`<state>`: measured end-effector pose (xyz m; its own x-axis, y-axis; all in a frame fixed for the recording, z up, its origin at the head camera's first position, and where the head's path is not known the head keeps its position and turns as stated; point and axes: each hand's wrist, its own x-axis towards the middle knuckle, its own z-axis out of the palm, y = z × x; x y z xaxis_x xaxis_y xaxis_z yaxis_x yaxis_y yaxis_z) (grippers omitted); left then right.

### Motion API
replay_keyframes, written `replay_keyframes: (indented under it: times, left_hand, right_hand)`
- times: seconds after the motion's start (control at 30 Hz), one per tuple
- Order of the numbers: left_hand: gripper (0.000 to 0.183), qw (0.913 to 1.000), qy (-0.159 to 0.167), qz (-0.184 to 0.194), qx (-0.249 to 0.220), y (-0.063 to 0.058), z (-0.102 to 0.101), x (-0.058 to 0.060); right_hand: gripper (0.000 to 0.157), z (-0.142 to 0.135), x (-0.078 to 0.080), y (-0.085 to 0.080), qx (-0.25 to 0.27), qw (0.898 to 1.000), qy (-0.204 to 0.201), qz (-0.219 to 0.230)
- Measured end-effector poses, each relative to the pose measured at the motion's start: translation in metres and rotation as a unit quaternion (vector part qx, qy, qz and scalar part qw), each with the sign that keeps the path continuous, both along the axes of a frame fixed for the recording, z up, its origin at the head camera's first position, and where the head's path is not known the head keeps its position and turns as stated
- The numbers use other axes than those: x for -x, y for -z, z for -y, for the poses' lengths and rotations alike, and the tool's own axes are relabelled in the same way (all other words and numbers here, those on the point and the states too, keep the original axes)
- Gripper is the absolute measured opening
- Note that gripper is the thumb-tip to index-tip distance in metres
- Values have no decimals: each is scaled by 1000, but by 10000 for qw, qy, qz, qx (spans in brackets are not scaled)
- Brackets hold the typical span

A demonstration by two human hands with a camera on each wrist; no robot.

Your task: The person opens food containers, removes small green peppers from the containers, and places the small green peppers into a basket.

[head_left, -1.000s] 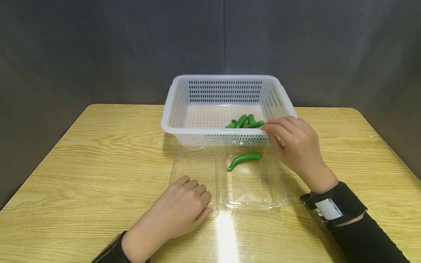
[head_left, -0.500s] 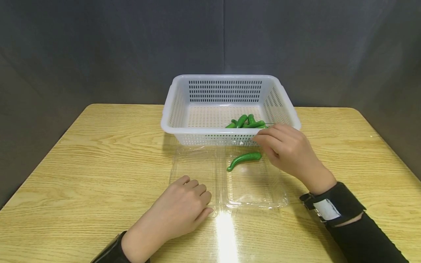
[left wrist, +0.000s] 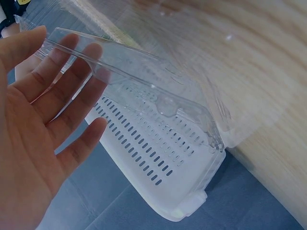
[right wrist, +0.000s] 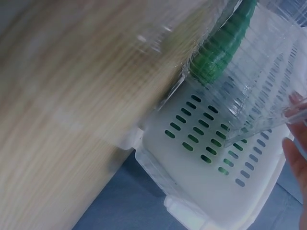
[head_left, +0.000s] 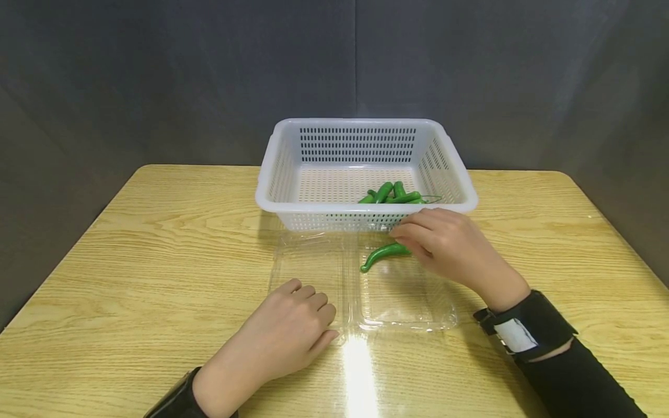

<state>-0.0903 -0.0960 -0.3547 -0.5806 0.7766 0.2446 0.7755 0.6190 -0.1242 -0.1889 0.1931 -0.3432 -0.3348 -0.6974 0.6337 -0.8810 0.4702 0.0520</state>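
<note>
A curved green chili pepper [head_left: 385,253] lies in the right half of a clear hinged plastic box [head_left: 399,296], spread flat with both halves up. My right hand [head_left: 444,247] is over the pepper's thick end and hides it from the head view. In the right wrist view, the fingertips [right wrist: 295,98] and thumb are apart, with nothing green between them. My left hand [head_left: 292,328] rests at the near edge of the box's left half. Its fingers [left wrist: 79,91] are spread and loosely bent, overlapping the clear edge in the left wrist view.
Directly behind the box stands a white slotted basket [head_left: 366,207]. Several green chili peppers [head_left: 399,193] lie in its near right part. Everything stands on a wooden table [head_left: 172,244], with a dark cloth backdrop [head_left: 209,75] behind.
My right hand has moved left and toward me, from the basket's near right rim to over the pepper in the box. Peppers with thin stems now show in the basket. The left hand stays put.
</note>
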Motion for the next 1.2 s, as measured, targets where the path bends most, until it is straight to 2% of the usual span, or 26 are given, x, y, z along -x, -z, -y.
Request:
replay_keyframes:
  times: [0.37, 0.57, 0.9, 1.2]
  left_hand:
    - [28, 10000, 17, -8, -15, 0, 0, 0]
    - [28, 10000, 7, 12, 32, -1, 0, 0]
    - [27, 10000, 38, -74, 29, -1, -1, -1]
    - [26, 9999, 49, -99, 33, -2, 0, -1]
  right_hand:
    - [22, 3, -1, 3, -414, 9984, 257, 300]
    - [21, 3, -1, 6, -567, 9955, 418, 627]
    - [28, 4, -4, 7, -915, 9840, 637, 1388]
    - [32, 7, -6, 9, -1171, 9751, 811, 1700]
